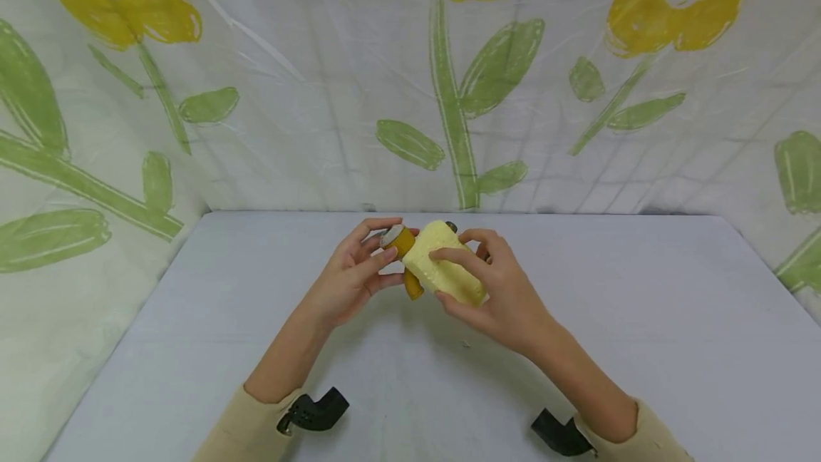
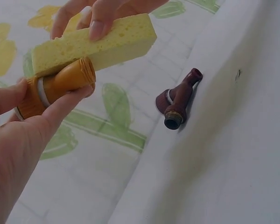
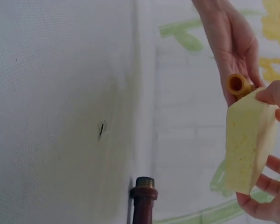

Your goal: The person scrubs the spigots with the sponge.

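Note:
My left hand [image 1: 351, 278] grips an orange-yellow pipe fitting [image 2: 69, 79] with a slanted side branch, a pale ring and a threaded end; the shape resembles a Y-strainer. A pale yellow block sponge [image 1: 441, 262] is pinched between the thumb and fingers of my right hand [image 1: 503, 294]. In the left wrist view the sponge lies against the fitting's upper side. Both are held up above the table, and the sponge covers part of the fitting in the head view.
A dark red pipe fitting [image 2: 181, 100] of similar shape lies on the white table [image 1: 256, 348] beyond the hands, mostly hidden behind the sponge in the head view. A small dark mark [image 3: 101, 129] shows on the tabletop. Behind hangs a flower-painted curtain [image 1: 308, 127].

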A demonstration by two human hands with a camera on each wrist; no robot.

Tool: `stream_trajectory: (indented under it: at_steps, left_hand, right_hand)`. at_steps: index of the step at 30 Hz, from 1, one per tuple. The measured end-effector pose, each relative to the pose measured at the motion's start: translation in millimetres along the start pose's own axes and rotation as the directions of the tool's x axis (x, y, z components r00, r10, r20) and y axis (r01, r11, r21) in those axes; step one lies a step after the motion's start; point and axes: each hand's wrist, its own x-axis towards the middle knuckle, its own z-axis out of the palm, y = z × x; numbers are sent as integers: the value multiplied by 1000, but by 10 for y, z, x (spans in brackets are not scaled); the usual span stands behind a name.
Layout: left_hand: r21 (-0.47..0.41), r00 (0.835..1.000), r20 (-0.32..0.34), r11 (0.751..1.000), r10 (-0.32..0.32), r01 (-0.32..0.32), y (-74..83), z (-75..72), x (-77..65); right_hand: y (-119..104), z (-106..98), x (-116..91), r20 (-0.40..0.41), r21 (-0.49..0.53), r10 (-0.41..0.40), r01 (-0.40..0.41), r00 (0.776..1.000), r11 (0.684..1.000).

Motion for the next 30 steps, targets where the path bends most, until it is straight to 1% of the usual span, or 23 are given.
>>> stream_trajectory:
  at_steps: [3,7,10,12,14,17,20,22,26,30]
  left_hand:
    - [6,1000,-11,1000,14,-14,4,-3,-4]
    - [26,997,-74,1000,15,-13,-12,2,-2]
    - [26,995,-103,1000,10,-7,-9,12,4]
    - [27,996,-90,1000,8,-5,0,13,9]
    - [32,998,-60,999,8,-7,9,14,15]
    - [56,1000,-28,998,6,-5,3,17,25]
    - [90,999,-35,996,1,2,-5,39,29]
    - [117,999,-53,993,-1,8,-11,53,29]
    - [155,997,-77,988,1,11,-6,67,27]
    - [147,999,-53,989,-12,19,8,55,31]
  right_hand:
    - [-11,3,-5,15,6,-7,7,1000,1000]
    - [-45,21,-13,16,-19,-55,55,998,998]
    - [-48,15,-6,8,-57,-65,66,998,996]
    - [-34,-4,2,1,-75,-47,47,999,996]
    - [-16,-31,7,-4,-87,-20,20,1000,996]
    - [-4,-52,5,-12,-89,8,-9,1000,996]
    - [-17,-47,-6,-4,-68,15,-15,1000,998]
    - [-35,-31,-13,16,-58,0,1,1000,998]
    - [-62,-22,-11,37,-73,-15,18,999,997]
    - [-59,-61,4,19,-95,10,-8,1000,995]
